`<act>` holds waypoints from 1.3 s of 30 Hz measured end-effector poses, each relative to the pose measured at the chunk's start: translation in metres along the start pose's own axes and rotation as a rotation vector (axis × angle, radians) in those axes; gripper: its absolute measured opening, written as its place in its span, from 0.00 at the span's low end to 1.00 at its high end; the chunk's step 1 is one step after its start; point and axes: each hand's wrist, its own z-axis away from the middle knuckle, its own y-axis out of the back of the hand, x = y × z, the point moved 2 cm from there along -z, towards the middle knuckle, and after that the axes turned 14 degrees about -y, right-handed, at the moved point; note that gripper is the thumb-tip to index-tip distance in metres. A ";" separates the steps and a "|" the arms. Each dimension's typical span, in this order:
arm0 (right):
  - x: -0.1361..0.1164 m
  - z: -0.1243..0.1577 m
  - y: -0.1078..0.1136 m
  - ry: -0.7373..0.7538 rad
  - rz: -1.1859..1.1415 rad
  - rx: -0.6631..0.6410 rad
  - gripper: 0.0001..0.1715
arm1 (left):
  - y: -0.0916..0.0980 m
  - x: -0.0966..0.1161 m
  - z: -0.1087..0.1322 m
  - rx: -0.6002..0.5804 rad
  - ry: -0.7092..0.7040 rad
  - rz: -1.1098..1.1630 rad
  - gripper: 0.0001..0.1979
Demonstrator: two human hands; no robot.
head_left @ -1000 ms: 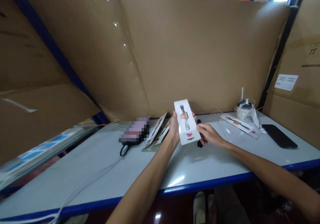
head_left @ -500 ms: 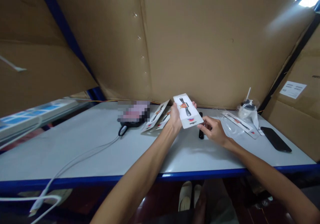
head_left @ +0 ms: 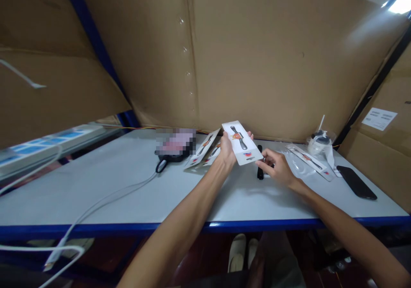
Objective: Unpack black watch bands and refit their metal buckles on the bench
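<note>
A white packaging card, printed with a black-handled tool and an orange patch, is held tilted above the table. My left hand grips it from the left side and underneath, with fingertips showing past its right edge. My right hand is closed in a pinch at the card's lower right corner, by the hanging slot. Just beneath, a black-handled tool lies on the table, partly hidden by the card and my right hand. Left of my left hand, two similar cards lean and overlap on the tabletop.
On the left lies a black device with a blurred top and a white cable. To the right are a card in clear plastic, a bagged cup and a black phone. Cardboard walls the back.
The view has shifted slightly, so the scene sits a little further right. Both hands keep their hold on the card, with hardly any other movement.
</note>
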 end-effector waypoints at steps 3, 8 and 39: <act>0.001 -0.001 0.000 0.005 0.017 0.014 0.19 | 0.000 0.000 0.000 0.002 -0.006 -0.014 0.32; 0.004 -0.001 -0.001 -0.051 -0.025 -0.021 0.19 | -0.001 0.000 0.001 0.019 -0.019 -0.016 0.30; 0.005 0.014 -0.017 0.553 0.651 0.374 0.18 | -0.001 -0.037 0.018 0.030 0.150 -0.020 0.26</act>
